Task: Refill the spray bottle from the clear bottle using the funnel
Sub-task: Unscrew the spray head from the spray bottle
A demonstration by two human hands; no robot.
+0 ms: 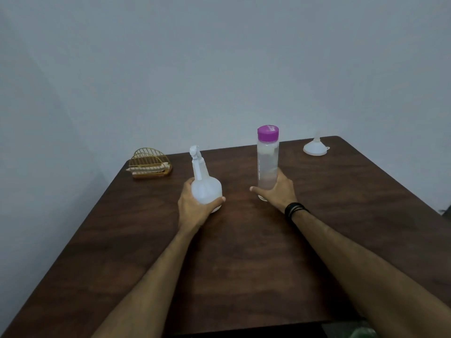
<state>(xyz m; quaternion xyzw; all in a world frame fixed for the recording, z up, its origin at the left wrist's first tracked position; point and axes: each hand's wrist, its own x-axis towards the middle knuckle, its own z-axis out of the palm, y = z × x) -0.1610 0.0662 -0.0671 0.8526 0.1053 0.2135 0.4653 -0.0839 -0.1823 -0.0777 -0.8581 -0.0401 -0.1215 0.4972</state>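
Looking down at a dark wood-grain table [244, 264] set against a plain grey-blue wall [219, 57]. Left hand [195, 206] wraps the round base of the white spray bottle [205, 186], upright, sprayer still on. Right hand [275, 191] grips the lower part of the clear bottle [267, 164], upright, purple cap [268, 133] on; print on the cap too blurred to read. Hands apart, bottles side by side. White funnel [316, 147] sits upside down at far right, well apart. Gold wire rack [150, 163] at far left corner. Black bands [294, 208] on right wrist.
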